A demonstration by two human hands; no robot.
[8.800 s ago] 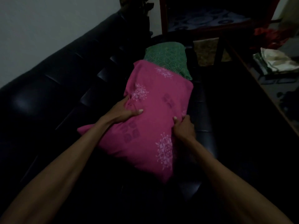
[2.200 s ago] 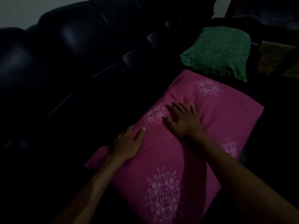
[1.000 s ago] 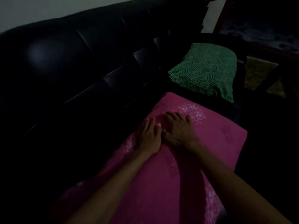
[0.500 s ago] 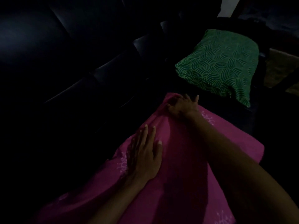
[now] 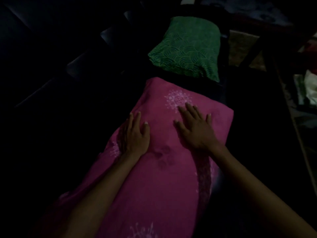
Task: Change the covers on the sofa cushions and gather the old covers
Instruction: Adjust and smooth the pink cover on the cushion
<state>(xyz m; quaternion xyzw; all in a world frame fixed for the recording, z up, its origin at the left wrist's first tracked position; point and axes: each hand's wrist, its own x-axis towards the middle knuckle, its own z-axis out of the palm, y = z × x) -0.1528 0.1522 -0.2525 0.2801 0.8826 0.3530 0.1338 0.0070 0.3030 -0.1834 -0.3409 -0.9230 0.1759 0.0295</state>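
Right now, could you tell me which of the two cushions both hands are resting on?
The pink cushion: left hand and right hand lie flat on it. The green cushion lies untouched beyond it.

Both forearms are bare with no sleeves, and the left hand (image 5: 135,134) and right hand (image 5: 195,129) show pale, short fingernails.

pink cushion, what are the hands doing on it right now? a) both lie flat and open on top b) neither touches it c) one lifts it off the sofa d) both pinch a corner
a: the left hand and the right hand lie flat, fingers spread, on top of the pink cushion, which rests on the sofa.
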